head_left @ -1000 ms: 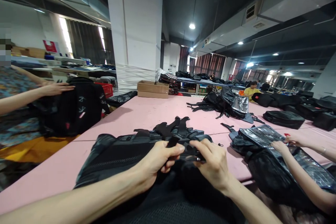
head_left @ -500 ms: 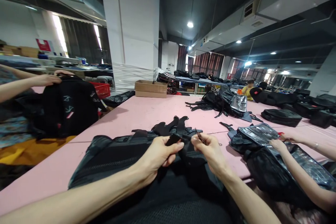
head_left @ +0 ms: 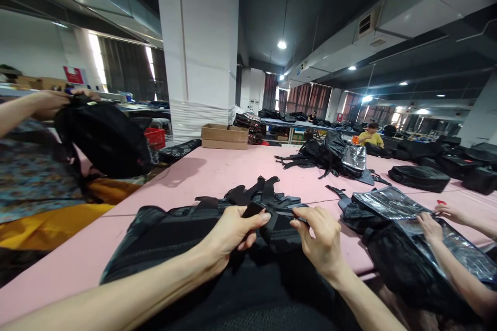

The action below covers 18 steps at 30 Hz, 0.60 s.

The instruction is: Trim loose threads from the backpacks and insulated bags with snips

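A black backpack (head_left: pixel 174 235) lies in front of me on the pink table, its straps (head_left: pixel 267 186) bunched at the far edge. My left hand (head_left: pixel 236 230) pinches a flat piece of black strap (head_left: pixel 253 210) between thumb and fingers. Just right of it, my right hand (head_left: pixel 320 232) is closed on small dark thread snips (head_left: pixel 298 215), mostly covered by the fingers. They point left, towards the strap; whether they touch it I cannot tell.
The pink table (head_left: pixel 174 173) carries a cardboard box (head_left: pixel 224 137) and a heap of black backpacks (head_left: pixel 330 155). At right, a co-worker's hands (head_left: pixel 430 225) work on a black bag with clear plastic (head_left: pixel 388 199). Another person at left holds up a black backpack (head_left: pixel 108 137).
My right hand has turned and shifted slightly right and down, so the snips show less. My left hand stays at the strap. The co-worker at left has tilted and lifted the backpack.
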Motion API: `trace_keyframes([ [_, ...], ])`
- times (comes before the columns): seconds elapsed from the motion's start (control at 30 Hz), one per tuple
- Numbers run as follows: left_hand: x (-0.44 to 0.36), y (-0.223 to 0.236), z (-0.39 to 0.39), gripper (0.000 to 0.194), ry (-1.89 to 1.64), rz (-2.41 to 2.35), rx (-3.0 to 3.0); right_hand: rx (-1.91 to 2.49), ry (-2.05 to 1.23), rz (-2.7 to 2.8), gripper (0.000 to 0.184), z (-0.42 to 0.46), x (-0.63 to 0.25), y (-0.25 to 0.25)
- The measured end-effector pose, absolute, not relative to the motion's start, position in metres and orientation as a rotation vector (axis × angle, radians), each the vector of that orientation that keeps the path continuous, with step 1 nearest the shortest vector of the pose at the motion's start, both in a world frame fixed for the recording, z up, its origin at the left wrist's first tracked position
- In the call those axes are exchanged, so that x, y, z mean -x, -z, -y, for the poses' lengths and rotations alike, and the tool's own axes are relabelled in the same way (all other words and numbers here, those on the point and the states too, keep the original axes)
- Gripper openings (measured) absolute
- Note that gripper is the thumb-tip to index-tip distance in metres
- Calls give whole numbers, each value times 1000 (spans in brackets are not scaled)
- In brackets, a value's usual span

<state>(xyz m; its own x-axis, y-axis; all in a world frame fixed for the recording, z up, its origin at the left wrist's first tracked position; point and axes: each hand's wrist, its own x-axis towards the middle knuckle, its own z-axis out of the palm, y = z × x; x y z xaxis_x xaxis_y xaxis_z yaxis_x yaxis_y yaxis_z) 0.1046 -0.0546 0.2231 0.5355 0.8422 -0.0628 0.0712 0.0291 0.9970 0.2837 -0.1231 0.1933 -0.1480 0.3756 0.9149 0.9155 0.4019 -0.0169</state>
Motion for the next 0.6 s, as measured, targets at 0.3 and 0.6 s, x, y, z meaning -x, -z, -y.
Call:
trace_keyframes([
  [0.3, -103, -224, 49, 32, -665, -806, -1461, 1214, 299, 1696, 10, 129, -297, -201],
  [0.6, -106, -229, 50, 27, -623, -818, -1550, 1185, 334, 1753, 10, 131, -297, -200],
])
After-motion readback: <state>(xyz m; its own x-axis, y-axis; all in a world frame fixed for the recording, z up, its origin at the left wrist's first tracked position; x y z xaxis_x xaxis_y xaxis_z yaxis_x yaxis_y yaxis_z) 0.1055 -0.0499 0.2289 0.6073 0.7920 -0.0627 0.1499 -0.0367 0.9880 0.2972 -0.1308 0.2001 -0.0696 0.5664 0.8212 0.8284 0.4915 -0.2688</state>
